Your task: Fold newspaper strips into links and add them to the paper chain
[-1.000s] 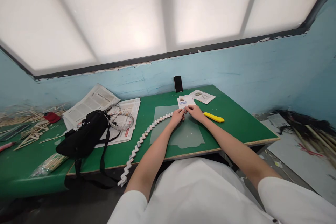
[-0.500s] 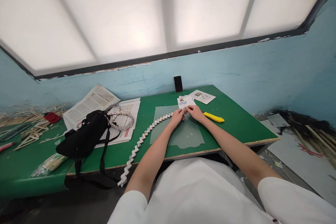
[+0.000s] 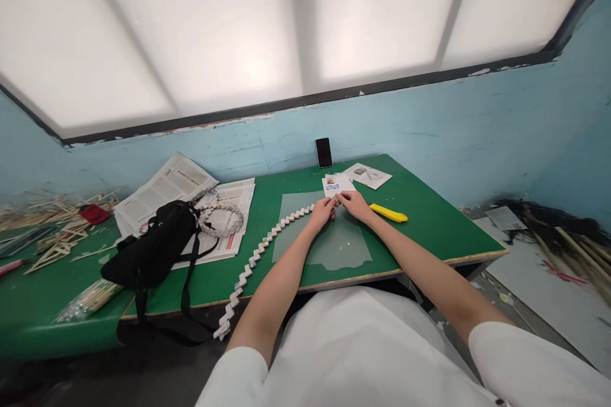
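Note:
A zigzag chain of folded paper (image 3: 265,243) runs across the green table, and its near end hangs past the front edge. My left hand (image 3: 324,211) is closed on the chain's far end. Right beside it, my right hand (image 3: 352,202) pinches at the same end; the small piece between the fingertips is mostly hidden. Both hands are above a translucent sheet (image 3: 329,243). Printed paper pieces (image 3: 333,186) lie just beyond the fingers. A yellow-handled tool (image 3: 389,213) rests to the right of my right hand, partly covered by it.
A phone (image 3: 323,152) leans on the blue wall. To the left are a black bag (image 3: 157,245) with straps over the table edge, newspapers (image 3: 167,187), a paper ring (image 3: 226,219), a red cap (image 3: 94,213), thin wooden sticks and bagged sticks (image 3: 90,299). Poles lie on the right floor.

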A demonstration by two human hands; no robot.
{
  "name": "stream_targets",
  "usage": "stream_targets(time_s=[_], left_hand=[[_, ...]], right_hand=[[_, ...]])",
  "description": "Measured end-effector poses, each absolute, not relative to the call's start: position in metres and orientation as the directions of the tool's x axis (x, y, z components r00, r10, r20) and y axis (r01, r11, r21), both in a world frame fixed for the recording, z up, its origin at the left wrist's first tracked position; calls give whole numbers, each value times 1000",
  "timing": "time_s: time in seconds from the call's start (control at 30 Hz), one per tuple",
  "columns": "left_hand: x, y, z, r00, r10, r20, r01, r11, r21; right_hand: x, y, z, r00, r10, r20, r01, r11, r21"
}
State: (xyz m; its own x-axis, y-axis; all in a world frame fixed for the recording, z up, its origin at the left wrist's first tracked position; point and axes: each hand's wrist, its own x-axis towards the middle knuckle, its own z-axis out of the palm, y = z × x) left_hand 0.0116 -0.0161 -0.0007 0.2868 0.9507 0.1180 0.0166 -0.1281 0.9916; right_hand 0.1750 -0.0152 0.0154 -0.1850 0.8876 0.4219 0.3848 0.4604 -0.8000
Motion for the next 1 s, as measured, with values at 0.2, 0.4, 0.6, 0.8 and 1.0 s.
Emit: stream_targets(time_s=[0.2, 0.4, 0.6, 0.8, 1.0], left_hand=[[12, -17, 1, 289, 952, 105, 10, -113, 994], [13, -18, 4, 278, 956, 91, 23, -102, 995], [13, -20, 7, 276, 956, 98, 42, -114, 993], [14, -19, 5, 271, 958, 98, 48, -115, 992], [15, -17, 4, 266, 961, 78, 43, -92, 995]], right_hand=[[174, -21, 19, -200, 865, 461, 425, 500, -754], [173, -23, 18, -182, 832, 524, 515, 534, -670], [172, -23, 18, -168, 821, 546, 516, 546, -661], [172, -23, 18, -178, 822, 541, 454, 556, -696], [172, -27, 21, -223, 814, 536, 378, 579, -723]])
